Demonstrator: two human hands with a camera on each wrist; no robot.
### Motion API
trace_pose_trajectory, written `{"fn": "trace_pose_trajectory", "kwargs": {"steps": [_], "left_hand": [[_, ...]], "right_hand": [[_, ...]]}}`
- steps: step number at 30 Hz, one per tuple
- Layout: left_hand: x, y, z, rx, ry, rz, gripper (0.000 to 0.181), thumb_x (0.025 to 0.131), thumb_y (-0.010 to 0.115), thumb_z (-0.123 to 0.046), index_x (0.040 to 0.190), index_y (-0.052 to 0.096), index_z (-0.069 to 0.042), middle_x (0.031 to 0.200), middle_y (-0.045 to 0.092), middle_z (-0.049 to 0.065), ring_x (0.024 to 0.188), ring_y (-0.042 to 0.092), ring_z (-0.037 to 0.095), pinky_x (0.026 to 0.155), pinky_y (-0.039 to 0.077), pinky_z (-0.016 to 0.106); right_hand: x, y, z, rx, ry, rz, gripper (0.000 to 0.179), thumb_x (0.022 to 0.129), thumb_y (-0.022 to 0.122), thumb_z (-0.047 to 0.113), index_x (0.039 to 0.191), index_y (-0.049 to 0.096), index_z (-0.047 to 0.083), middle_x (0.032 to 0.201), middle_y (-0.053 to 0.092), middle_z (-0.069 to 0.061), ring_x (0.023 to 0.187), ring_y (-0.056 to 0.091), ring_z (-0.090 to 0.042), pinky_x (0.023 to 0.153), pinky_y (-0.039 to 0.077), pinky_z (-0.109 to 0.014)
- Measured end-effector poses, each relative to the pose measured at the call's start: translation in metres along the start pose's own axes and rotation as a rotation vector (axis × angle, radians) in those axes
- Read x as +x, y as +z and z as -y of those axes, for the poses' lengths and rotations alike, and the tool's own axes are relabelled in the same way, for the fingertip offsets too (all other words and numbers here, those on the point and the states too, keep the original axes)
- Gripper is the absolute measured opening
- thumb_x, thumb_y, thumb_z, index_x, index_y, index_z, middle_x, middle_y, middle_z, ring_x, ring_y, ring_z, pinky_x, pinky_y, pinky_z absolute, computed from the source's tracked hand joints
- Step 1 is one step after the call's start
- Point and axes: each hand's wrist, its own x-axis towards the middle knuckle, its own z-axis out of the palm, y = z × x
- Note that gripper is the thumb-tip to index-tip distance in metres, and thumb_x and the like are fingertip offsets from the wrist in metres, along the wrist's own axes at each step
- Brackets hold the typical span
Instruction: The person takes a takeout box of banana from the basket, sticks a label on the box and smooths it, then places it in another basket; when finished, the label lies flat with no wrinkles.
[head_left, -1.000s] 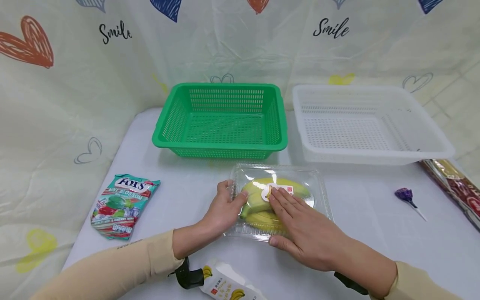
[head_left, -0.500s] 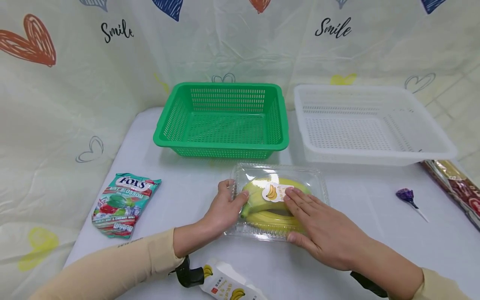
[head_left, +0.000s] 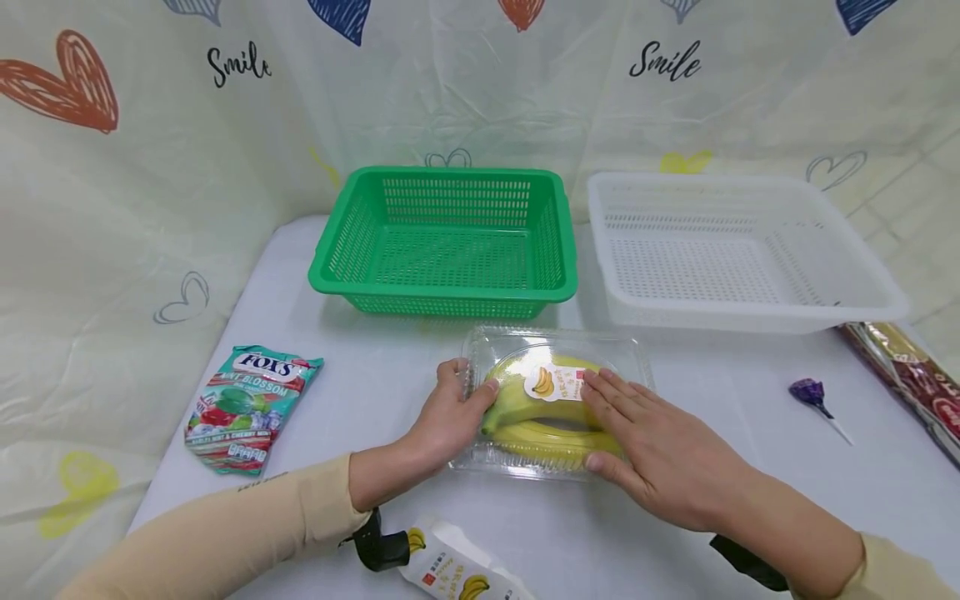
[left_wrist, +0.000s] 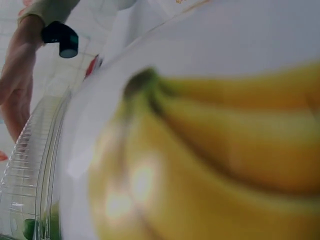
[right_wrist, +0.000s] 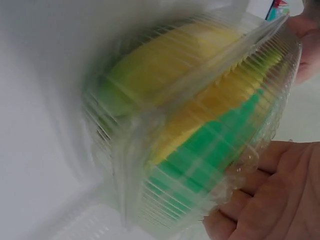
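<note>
A clear plastic clamshell box (head_left: 549,342) of bananas (head_left: 517,404) lies mid-table, its lid down. A white label (head_left: 555,382) printed with bananas is on the lid. My left hand (head_left: 450,417) grips the box's left edge, thumb on top. My right hand (head_left: 663,454) rests on the lid's right part with straight fingers, the fingertips at the label's right end. In the right wrist view, its fingers (right_wrist: 240,205) touch the box (right_wrist: 200,95). A white strip with banana prints (head_left: 457,567) lies below my left wrist and fills much of the left wrist view.
A green basket (head_left: 442,293) and a white basket (head_left: 750,315) stand at the back. A Fox's candy bag (head_left: 251,408) lies left, a purple lollipop (head_left: 808,392) right. A brown-and-gold packet (head_left: 911,375) lies at the right edge, partly under the white basket.
My right hand has slid right across the lid, uncovering most of the label. My left hand keeps its grip on the box's left edge.
</note>
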Motion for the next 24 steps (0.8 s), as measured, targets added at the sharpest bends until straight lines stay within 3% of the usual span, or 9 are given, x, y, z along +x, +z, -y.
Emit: {"fn": "trace_pose_trajectory", "kwargs": {"steps": [2,4,9,24], "left_hand": [[0.0,0.0,-0.001,0.007,-0.002,-0.006,0.065,0.105,0.054,-0.024,0.152,0.02,0.006,0.139,0.047,0.036,0.124,0.054,0.038,0.11,0.039,0.056],[0.0,0.0,-0.001,0.012,-0.002,-0.016,0.066,0.104,0.054,-0.025,0.152,0.021,0.006,0.14,0.047,0.036,0.126,0.052,0.039,0.111,0.039,0.056],[0.0,0.001,0.0,0.012,0.002,-0.019,0.065,0.104,0.056,-0.025,0.151,0.023,0.005,0.142,0.047,0.035,0.13,0.051,0.04,0.113,0.038,0.056],[0.001,0.001,0.001,0.022,0.011,-0.019,0.067,0.104,0.055,-0.023,0.152,0.021,0.007,0.14,0.048,0.038,0.132,0.05,0.04,0.116,0.035,0.056]], "right_hand": [[0.005,-0.002,0.001,0.028,-0.015,0.01,0.07,0.105,0.048,0.051,0.155,0.041,0.001,0.162,0.041,-0.013,0.15,0.039,-0.034,0.124,0.0,-0.015],[0.014,-0.005,0.003,0.052,-0.063,0.024,0.07,0.106,0.048,0.051,0.156,0.039,0.003,0.163,0.039,-0.011,0.15,0.038,-0.033,0.127,0.015,-0.025],[0.034,-0.005,0.007,0.108,-0.185,0.084,0.066,0.107,0.045,0.049,0.156,0.04,0.005,0.163,0.04,-0.009,0.151,0.038,-0.03,0.118,0.038,-0.048],[0.045,-0.003,0.001,0.066,-0.146,0.118,0.066,0.109,0.041,0.046,0.154,0.04,-0.001,0.16,0.043,-0.015,0.15,0.039,-0.035,0.118,0.037,-0.05]]}}
